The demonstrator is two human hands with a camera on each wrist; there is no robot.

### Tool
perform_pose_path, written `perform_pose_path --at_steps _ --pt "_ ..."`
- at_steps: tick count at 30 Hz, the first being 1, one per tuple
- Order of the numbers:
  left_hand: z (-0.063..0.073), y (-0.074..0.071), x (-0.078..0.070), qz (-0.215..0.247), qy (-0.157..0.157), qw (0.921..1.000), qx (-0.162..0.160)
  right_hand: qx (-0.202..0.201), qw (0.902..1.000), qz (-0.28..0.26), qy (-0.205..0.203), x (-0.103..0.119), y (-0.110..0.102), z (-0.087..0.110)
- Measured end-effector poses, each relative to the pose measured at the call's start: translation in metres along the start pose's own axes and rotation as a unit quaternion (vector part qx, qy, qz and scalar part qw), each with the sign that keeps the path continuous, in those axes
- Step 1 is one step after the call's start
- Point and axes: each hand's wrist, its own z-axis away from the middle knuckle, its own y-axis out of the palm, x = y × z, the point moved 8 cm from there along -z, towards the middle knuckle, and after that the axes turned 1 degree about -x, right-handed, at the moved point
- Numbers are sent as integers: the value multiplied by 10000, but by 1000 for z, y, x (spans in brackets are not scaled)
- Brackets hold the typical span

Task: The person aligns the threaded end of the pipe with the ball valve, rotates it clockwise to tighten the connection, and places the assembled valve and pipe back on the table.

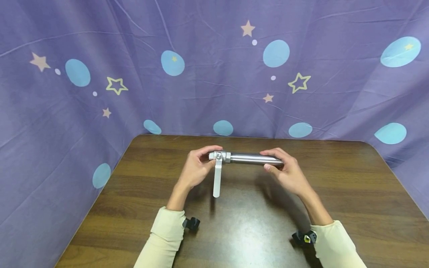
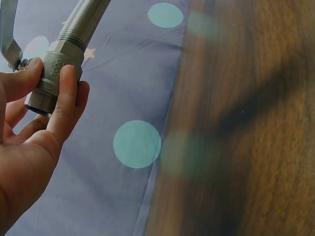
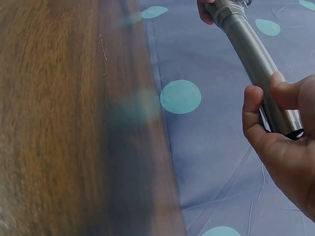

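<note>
Presently, left hand (image 1: 195, 169) is gripping lever valve (image 1: 223, 157), right hand (image 1: 290, 174) is gripping threaded pipe (image 1: 247, 159); holding step apparently, next move needing alignment.

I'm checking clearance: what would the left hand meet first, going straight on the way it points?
The left hand holds the valve; beyond it, the curtain looks first in line, though depth is unclear.
</note>
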Motion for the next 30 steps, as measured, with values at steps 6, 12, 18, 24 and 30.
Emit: perform_pose_path --at_steps 6,12,18,24,30 --pt "0 -1 1 -18 -32 10000 7 77 9998 -30 154 -1 1 -1" --pt "0 -1 2 -51 3 10000 56 328 9987 -273 281 -3 3 0" --pt "3 -1 3 -16 50 9999 93 657 9972 -211 273 -6 7 4" --pt "4 -1 2 4 104 9999 56 663 9964 -485 215 -5 9 5" --pt "2 -3 1 -32 132 9999 1 556 9968 -533 198 -3 10 6"
